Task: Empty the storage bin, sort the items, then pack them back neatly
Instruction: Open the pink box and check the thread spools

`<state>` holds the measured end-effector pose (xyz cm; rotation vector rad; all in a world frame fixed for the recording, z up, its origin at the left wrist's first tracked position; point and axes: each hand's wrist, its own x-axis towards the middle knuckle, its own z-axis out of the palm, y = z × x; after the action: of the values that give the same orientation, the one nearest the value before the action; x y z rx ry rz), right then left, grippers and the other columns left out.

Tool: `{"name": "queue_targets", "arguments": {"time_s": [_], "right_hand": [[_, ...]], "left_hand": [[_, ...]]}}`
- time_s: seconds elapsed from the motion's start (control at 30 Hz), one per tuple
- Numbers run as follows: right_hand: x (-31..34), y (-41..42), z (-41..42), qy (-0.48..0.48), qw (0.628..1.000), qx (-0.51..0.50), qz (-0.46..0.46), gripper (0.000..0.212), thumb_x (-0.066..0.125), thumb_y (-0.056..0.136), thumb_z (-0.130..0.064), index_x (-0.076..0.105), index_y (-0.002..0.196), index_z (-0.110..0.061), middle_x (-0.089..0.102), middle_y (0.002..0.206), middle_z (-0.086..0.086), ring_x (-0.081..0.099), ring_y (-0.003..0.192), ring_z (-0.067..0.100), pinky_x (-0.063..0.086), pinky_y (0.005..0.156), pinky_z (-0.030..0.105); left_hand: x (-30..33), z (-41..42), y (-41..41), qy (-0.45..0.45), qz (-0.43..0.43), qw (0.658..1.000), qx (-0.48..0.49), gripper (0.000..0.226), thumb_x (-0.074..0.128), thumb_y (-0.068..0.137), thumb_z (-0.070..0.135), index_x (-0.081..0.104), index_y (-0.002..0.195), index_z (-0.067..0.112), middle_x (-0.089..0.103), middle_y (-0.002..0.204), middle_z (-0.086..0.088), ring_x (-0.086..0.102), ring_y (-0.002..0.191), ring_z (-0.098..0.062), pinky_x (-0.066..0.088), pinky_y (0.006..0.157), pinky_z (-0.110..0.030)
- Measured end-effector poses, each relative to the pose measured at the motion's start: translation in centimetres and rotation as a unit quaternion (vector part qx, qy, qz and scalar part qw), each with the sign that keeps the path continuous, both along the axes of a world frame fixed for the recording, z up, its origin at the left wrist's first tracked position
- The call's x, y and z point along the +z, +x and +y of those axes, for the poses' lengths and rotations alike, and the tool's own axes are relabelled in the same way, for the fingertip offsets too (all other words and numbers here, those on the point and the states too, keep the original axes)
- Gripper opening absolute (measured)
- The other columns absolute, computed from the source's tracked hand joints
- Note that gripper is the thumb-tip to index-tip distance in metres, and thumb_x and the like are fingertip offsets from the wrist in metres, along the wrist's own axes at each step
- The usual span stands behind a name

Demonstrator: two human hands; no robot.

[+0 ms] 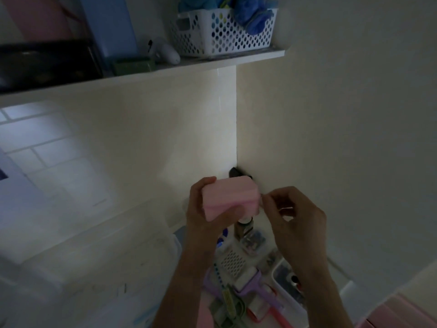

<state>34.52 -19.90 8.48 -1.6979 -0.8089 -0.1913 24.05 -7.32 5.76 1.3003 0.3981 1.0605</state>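
Note:
My left hand (pixel 201 216) grips a small pink box (pixel 228 197) held up in front of the wall corner. My right hand (pixel 294 218) is just right of the box, fingers curled, thumb and forefinger pinching at the box's right edge; what they pinch is too small to make out. Below my arms lie sorted items on the white surface: a purple lint roller (pixel 250 282), a clear box of small bits (pixel 253 240), a small bottle (pixel 243 224) and a white storage bin (pixel 283 280) with dark things inside.
A shelf (pixel 212 61) above carries a white perforated basket (pixel 224 31) with blue plush toys. A black hook (pixel 235 172) sits in the wall corner behind the pink box. Pink furniture (pixel 402 313) shows at the bottom right. The scene is dim.

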Motion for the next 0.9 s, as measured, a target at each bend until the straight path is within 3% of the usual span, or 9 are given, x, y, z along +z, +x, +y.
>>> {"name": "queue_targets", "arguments": {"time_s": [0.07, 0.17, 0.27, 0.33, 0.4, 0.5, 0.63, 0.77, 0.9], "right_hand": [[-0.1, 0.3, 0.0, 0.014, 0.999, 0.017, 0.042, 0.01, 0.07, 0.088, -0.017, 0.067, 0.081, -0.024, 0.069, 0.075, -0.017, 0.067, 0.071, 0.003, 0.05, 0.061, 0.011], [-0.1, 1.0, -0.6, 0.064, 0.98, 0.107, 0.156, 0.006, 0.066, 0.092, -0.012, 0.07, 0.089, -0.014, 0.075, 0.084, -0.005, 0.072, 0.079, 0.016, 0.059, 0.074, 0.029], [0.5, 0.8, -1.2, 0.09, 0.957, 0.187, 0.203, 0.007, 0.064, 0.091, -0.005, 0.072, 0.089, -0.005, 0.075, 0.081, 0.006, 0.072, 0.075, 0.023, 0.06, 0.072, 0.031], [0.5, 0.6, -1.0, 0.07, 0.961, 0.191, 0.187, 0.006, 0.067, 0.089, -0.006, 0.073, 0.086, -0.007, 0.075, 0.077, 0.005, 0.071, 0.07, 0.019, 0.058, 0.068, 0.03], [0.1, 0.8, -0.8, 0.037, 0.974, 0.161, 0.157, 0.007, 0.07, 0.088, -0.008, 0.073, 0.084, -0.013, 0.074, 0.075, 0.001, 0.07, 0.068, 0.014, 0.056, 0.066, 0.03], [-0.5, 1.4, -0.8, 0.011, 0.988, 0.107, 0.114, 0.008, 0.072, 0.086, -0.013, 0.074, 0.084, -0.021, 0.074, 0.077, -0.007, 0.07, 0.07, 0.01, 0.056, 0.066, 0.032], [-0.9, 1.5, -0.9, 0.022, 0.987, 0.095, 0.126, 0.009, 0.072, 0.086, -0.014, 0.073, 0.089, -0.023, 0.074, 0.081, -0.007, 0.07, 0.075, 0.014, 0.057, 0.065, 0.031], [-0.5, 2.4, -2.9, 0.077, 0.935, 0.308, 0.156, 0.041, 0.071, 0.088, -0.019, 0.059, 0.127, -0.013, 0.064, 0.126, 0.003, 0.059, 0.121, 0.02, 0.048, 0.103, 0.036], [-1.5, 3.6, -3.7, -0.062, 0.921, 0.38, 0.06, 0.075, 0.085, 0.075, -0.021, 0.049, 0.14, -0.015, 0.054, 0.14, -0.002, 0.048, 0.134, 0.019, 0.036, 0.113, 0.043]], "left_hand": [[0.0, -0.3, -0.4, -0.035, -0.059, 0.993, -0.095, 0.093, 0.092, 0.056, 0.031, 0.048, 0.137, 0.02, 0.051, 0.133, -0.019, 0.056, 0.117, -0.04, 0.055, 0.084, -0.041], [-0.3, -0.9, -0.8, -0.088, -0.127, 0.97, -0.187, 0.099, 0.089, 0.066, 0.037, 0.037, 0.146, 0.01, 0.06, 0.132, -0.011, 0.059, 0.119, -0.026, 0.053, 0.092, -0.034], [-0.9, -1.1, -0.8, -0.182, -0.171, 0.942, -0.227, 0.061, 0.071, 0.087, 0.042, 0.055, 0.139, 0.014, 0.06, 0.136, -0.01, 0.055, 0.127, -0.024, 0.048, 0.103, -0.039], [-1.4, -0.8, -2.0, -0.282, -0.166, 0.923, -0.203, 0.053, 0.049, 0.102, 0.038, 0.047, 0.144, 0.008, 0.05, 0.145, -0.017, 0.045, 0.136, -0.03, 0.034, 0.114, -0.045], [-2.0, -0.6, -1.5, -0.312, -0.122, 0.927, -0.169, 0.052, 0.057, 0.097, 0.042, 0.055, 0.139, 0.011, 0.057, 0.139, -0.014, 0.051, 0.131, -0.028, 0.035, 0.112, -0.044], [-3.0, -1.3, -0.2, -0.267, -0.179, 0.898, -0.302, 0.051, 0.05, 0.099, 0.043, 0.055, 0.139, 0.013, 0.058, 0.139, -0.009, 0.051, 0.131, -0.025, 0.032, 0.114, -0.042], [-3.0, -2.7, 0.6, -0.285, -0.17, 0.883, -0.332, 0.06, 0.072, 0.081, 0.045, 0.063, 0.132, 0.016, 0.062, 0.134, -0.007, 0.056, 0.125, -0.027, 0.02, 0.117, -0.049], [-3.1, -3.7, 1.1, -0.375, -0.185, 0.86, -0.292, 0.074, 0.08, 0.075, 0.035, 0.053, 0.14, 0.011, 0.042, 0.148, -0.021, 0.044, 0.129, -0.044, 0.037, 0.104, -0.065], [-4.4, -4.6, 1.6, -0.412, -0.192, 0.844, -0.287, 0.062, 0.069, 0.083, 0.042, 0.059, 0.135, 0.009, 0.044, 0.147, -0.024, 0.038, 0.133, -0.048, 0.038, 0.105, -0.06]]}}
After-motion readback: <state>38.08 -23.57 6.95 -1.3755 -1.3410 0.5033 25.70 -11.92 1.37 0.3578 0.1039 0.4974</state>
